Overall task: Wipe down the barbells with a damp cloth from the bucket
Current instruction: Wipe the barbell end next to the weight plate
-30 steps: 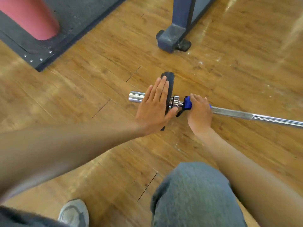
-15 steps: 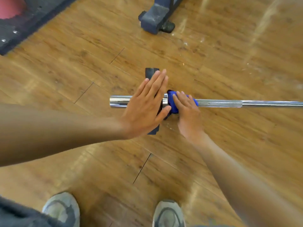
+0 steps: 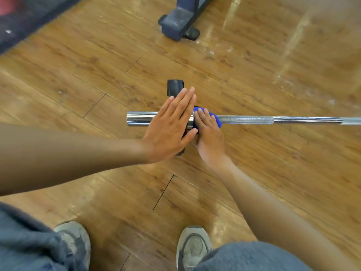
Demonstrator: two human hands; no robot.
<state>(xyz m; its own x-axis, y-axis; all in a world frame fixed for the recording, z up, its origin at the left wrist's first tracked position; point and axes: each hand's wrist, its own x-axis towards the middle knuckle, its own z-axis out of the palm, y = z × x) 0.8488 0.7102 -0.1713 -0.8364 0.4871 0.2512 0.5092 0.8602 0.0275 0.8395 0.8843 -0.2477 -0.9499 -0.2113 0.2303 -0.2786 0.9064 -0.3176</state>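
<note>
Pressing flat left hand (image 3: 169, 127) on black plate (image 3: 174, 87), fingers together, right hand (image 3: 210, 132) fingers curled over blue cloth (image 3: 216, 119) on barbell (image 3: 254, 120)

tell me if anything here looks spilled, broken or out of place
Nothing stands out. The barbell lies flat on the wooden floor, left hand flat against the black plate, right hand on the blue cloth.
</note>
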